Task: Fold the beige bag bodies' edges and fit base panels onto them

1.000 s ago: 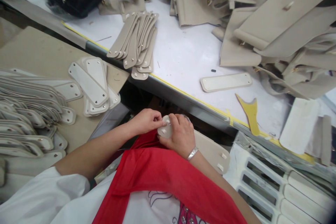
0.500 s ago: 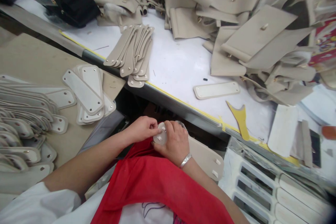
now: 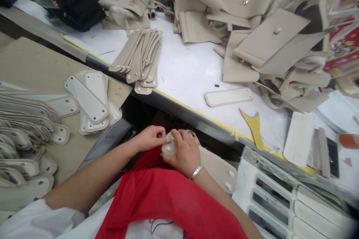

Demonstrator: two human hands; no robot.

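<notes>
A beige leather-like strip (image 3: 217,166) with rounded ends lies across my lap, and small white tabs stand out near its ends. My right hand (image 3: 185,149), with a silver bracelet at the wrist, wraps over the strip's left part and grips it. At that left end, my left hand (image 3: 153,137) has its fingers pinched together on the strip's edge by a white tab. Just what the fingertips hold there is too small to make out. Part of the strip is hidden under my right hand and forearm.
On the left board (image 3: 92,54) lie stacked pale strips (image 3: 86,99). The white table (image 3: 185,71) carries a bundle of beige strips (image 3: 140,54), a single strip (image 3: 228,97), a yellow forked tool (image 3: 254,127), a heap of beige bag pieces (image 3: 272,41) and a black bag (image 3: 73,0).
The view has shifted slightly. Both hands stay on the strip's left end, with my left fingers a little further over its upper edge.
</notes>
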